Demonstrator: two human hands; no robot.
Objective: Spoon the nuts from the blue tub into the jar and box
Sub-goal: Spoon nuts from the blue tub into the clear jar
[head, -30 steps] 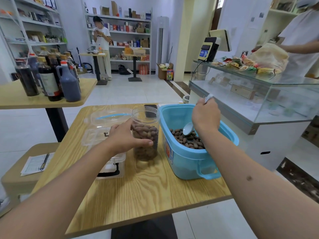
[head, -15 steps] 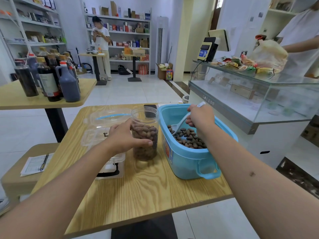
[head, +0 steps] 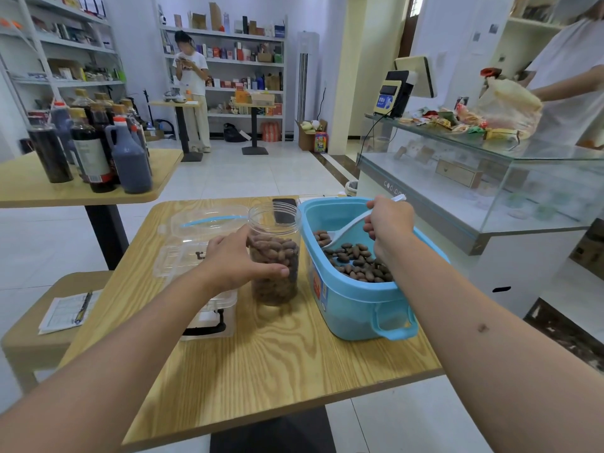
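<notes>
shop floor, wood-grain table [head: 268,364] in front of the camera. blue tub [head: 356,299] sits on the table's right half, a layer of brown nuts [head: 359,263] in its bottom. right hand [head: 389,223] is over the tub, fingers curled tight around the handle of a white spoon [head: 346,228]; the handle end pokes out past the knuckles, the bowl is angled down toward the left inside wall with a few nuts in or at it, hard to say how many. against half a second ago the spoon bowl is a bit higher and nearer the jar side, hand barely shifted; a second ago the hand was raised with the bowl dipping straight down into the nuts. clear jar [head: 274,253] stands upright just left of the tub, touching or nearly so, more than half full of nuts, lid off. left hand [head: 237,259] wraps its left side, thumb across the front, same grip as in both earlier frames. clear plastic box [head: 196,256] lies left of the jar, lid open, mostly hidden behind the left hand and wrist, so contents can't be read. dark phone [head: 285,209] behind the jar, partly seen through it. further out: second table with dark bottles [head: 94,148] at left, stool with paper and pen [head: 70,310] lower left, glass counter [head: 483,178] at right, shelves [head: 235,63] at the back. both forearms cut off by the bottom edge.
</notes>
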